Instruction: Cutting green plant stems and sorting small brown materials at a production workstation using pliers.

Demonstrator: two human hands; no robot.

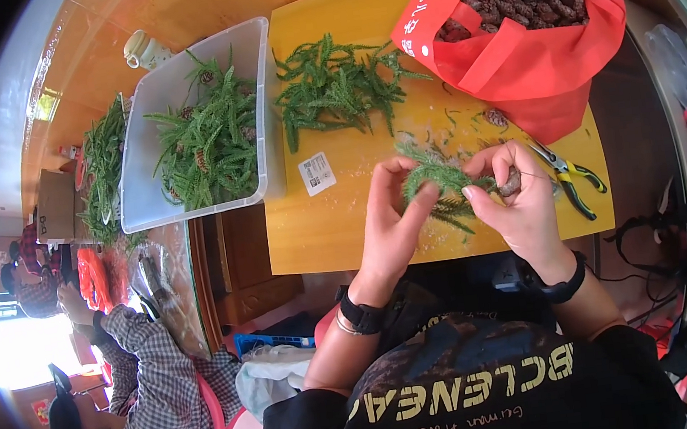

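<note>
Above the near part of the yellow tabletop (313, 244), my left hand (388, 230) is closed round a green artificial pine sprig (435, 176). My right hand (527, 209) pinches the stem end of that sprig, thumb against fingers, with a small brown pine cone (511, 183) between its fingers. A thin wire seems to stick out beside the cone. Just right of this hand lie pliers (562, 166) with black and yellow handles. A loose pine cone (495, 118) rests beyond my hands, among needle scraps.
A red bag (505, 66) full of pine cones stands far right. Green sprigs (341, 86) are heaped at the table's back, beside a translucent tub (268, 129) with sprigs and cones. A white label (317, 174) lies nearby. At left sits a person in a checked shirt (159, 353).
</note>
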